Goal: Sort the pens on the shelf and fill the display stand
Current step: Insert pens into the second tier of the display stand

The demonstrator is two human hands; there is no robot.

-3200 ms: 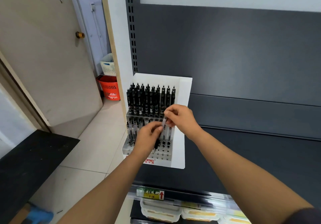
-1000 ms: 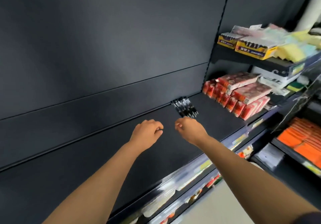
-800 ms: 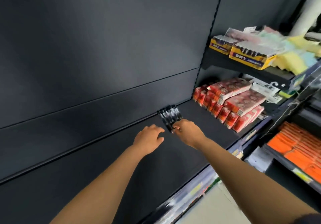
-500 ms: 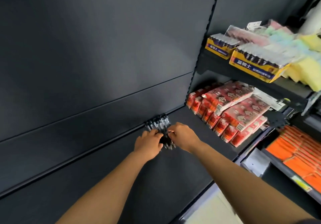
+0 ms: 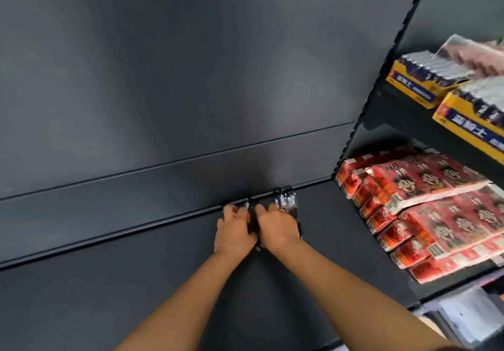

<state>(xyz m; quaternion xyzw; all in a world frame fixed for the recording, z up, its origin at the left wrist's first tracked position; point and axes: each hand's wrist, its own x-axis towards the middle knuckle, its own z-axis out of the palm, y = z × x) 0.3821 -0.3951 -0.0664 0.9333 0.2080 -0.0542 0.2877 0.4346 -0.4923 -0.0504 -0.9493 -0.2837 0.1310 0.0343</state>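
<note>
left hand (image 5: 234, 230): lies palm down on the left end of the pile of pens, right beside the right hand.
left grip: the fingers are bent over the pens and one pen tip pokes up at the fingertips. The picture is blurry here, so I cannot tell if this grip really holds them.
right hand (image 5: 279, 228): lies palm down on top of the pile.
right grip: the fingers are curled around a bunch of pens.
pens (image 5: 285, 200): black with see-through parts, lying flat under both grips. Some stick out just past the right fingertips, and some show in the gap between the two hands.
shelf (image 5: 136, 296): dark and flat, and the pens lie at its back edge.
back panel (image 5: 191, 78): dark, just past the fingertips. The pen ends touch it.
red packs (image 5: 436, 209): stacked to the right of the grips, well apart from them, with a cartoon face on them.
yellow battery boxes (image 5: 469, 130): up high and far to the right of the grips, on an upper shelf (image 5: 409, 117).
</note>
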